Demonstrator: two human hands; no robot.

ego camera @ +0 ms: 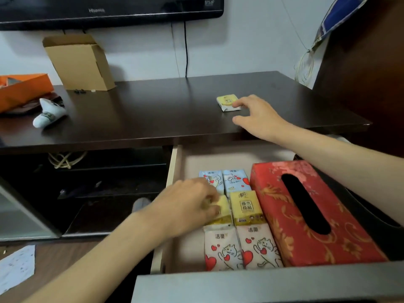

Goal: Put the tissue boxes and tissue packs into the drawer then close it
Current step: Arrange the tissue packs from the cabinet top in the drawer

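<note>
Reaching across the dark tabletop (153, 110), the right hand (260, 115) had its fingers spread and its fingertips just touching the last yellow tissue pack (228, 102), which lay flat above and behind the open drawer (175, 162); the hand had not yet closed round it. Down inside the drawer, the left hand (185, 208) was pinched on a second yellow pack (223, 207), pressing it into the middle row beside a matching yellow pack (246, 207). Behind those, toward the drawer's back, sat two blue cat-print packs (234, 179); toward its front lay two white cat-print packs (240, 246). A red tissue box (306, 211) filled most of the drawer's right side, with something dark beyond it (too hidden to name). Filling looked nearly done, with one pack left outside. By my reckoning the next move called for the right hand to close on the tabletop pack, lift it clear of the edge and bring it down into the bare strip at the drawer's back, while the left hand let go and withdrew so the drawer front (262, 283) could be pushed shut.
</note>
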